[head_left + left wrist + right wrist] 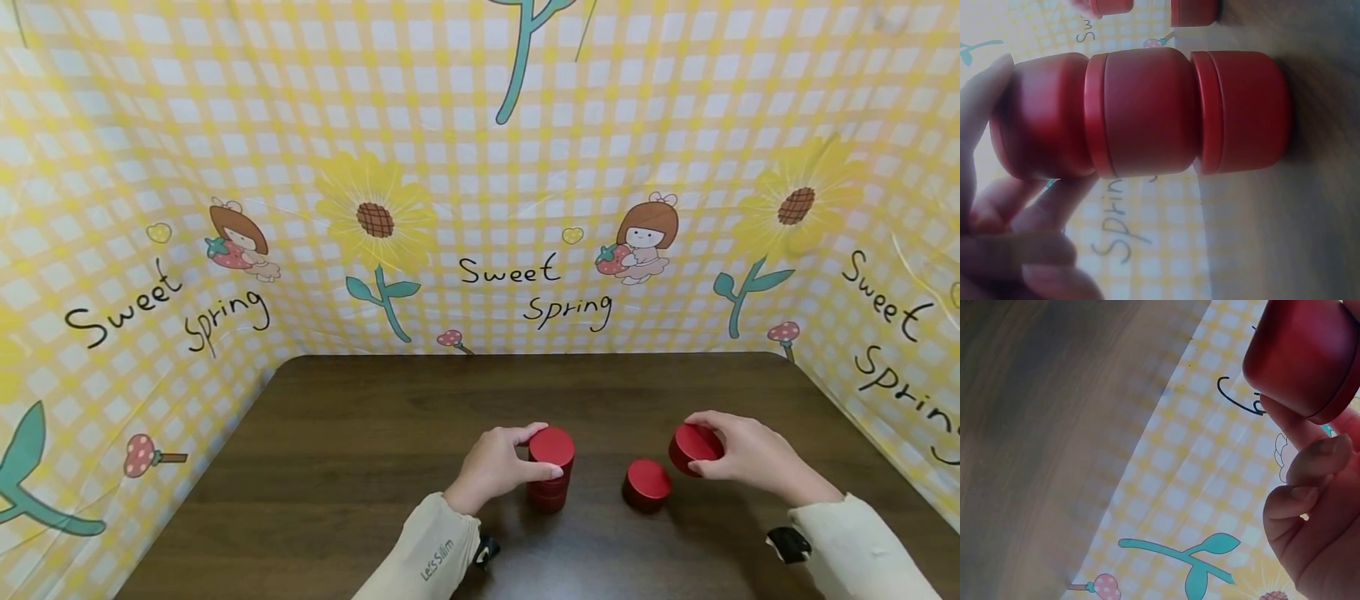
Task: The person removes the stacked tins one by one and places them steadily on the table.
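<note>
Three round red tins form an upright stack. In the left wrist view the top tin [1047, 119], middle tin [1147, 112] and bottom tin [1250, 112] lie sideways across the picture. My left hand [495, 468] grips the top tin, thumb on the near side and fingers on the far side. To the right, my right hand [757, 454] pinches another red tin [693, 450], tilted and raised off the table; the right wrist view shows this tin [1304, 356] above the curled lower fingers. Between the hands a single red tin [647, 485] stands on the table.
The dark wooden table [360, 425] is enclosed at the back and sides by a yellow checked cloth [450, 192] printed with flowers and lettering. A black wrist strap [789, 544] shows at the right sleeve. The lone tin stands close to the raised one.
</note>
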Motion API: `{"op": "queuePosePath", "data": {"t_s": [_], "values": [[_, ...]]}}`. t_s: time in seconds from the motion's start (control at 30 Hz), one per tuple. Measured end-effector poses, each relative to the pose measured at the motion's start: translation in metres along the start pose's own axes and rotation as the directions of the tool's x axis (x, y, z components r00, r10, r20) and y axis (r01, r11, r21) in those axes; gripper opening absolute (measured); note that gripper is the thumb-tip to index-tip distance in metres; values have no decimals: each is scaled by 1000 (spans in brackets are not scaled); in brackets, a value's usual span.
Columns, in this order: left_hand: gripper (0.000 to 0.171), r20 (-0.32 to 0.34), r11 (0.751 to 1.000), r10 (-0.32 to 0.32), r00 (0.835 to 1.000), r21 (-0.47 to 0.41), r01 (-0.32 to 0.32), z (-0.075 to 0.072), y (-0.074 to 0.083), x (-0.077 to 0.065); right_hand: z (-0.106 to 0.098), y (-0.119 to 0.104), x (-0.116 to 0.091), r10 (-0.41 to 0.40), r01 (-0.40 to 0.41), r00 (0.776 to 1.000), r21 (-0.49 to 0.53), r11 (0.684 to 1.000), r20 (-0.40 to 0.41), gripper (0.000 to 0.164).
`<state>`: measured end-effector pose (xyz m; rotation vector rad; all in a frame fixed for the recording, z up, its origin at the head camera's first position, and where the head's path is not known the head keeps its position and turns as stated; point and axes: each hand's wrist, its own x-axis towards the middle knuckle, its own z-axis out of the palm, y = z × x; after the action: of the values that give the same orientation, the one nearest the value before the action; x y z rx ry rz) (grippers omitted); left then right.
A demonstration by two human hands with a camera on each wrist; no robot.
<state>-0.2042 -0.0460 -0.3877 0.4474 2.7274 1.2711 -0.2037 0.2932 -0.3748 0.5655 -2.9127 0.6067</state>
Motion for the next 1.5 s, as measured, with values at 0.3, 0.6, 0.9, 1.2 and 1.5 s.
{"op": "queuePosePath", "data": {"t_s": [0.3, 0.6, 0.9, 1.2, 1.5], "values": [[62, -1, 1000, -6, 1000, 7, 6, 0, 1, 0, -1, -1, -1, 16, -16, 1000, 2, 1000, 5, 48], [63, -7, 1000, 1, 1000, 21, 0, 0, 0, 1, -3, 5, -1, -4, 4, 1000, -49, 999, -7, 49], [63, -3, 999, 2, 1000, 33, -1, 0, 1, 2, 0, 10, -2, 49, -49, 999, -46, 998, 10, 51], [61, 2, 1000, -7, 1000, 14, 7, 1, -1, 2, 7, 15, -5, 58, -59, 998, -90, 994, -14, 54], [62, 2, 1000, -1, 1000, 12, 1, 1, 0, 2, 16, 21, -9, 82, -81, 996, -79, 994, 17, 54]]}}
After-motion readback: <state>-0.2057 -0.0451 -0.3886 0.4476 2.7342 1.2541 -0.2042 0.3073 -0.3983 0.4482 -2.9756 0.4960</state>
